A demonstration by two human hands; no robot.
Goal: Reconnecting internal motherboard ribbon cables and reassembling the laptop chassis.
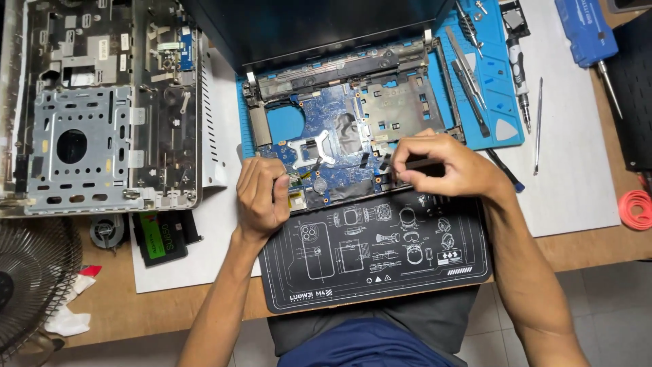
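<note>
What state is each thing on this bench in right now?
Laptop: open, stripped, blue circuit board bare.
Left hand: curled, resting on the laptop's front edge.
Right hand: pinching a small dark part over the board.
Grey casing: taken off, lying inside-up.
Black mat: flat under the laptop's front edge.
Tweezers: lying unused on the blue mat.
Fan: whether it is running, cannot tell.

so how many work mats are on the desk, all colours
2. A blue mat lies under the opened laptop, with tools on its right side. A black mat with white line drawings lies at the near edge, below the left hand and right hand. Others may be hidden.
</note>
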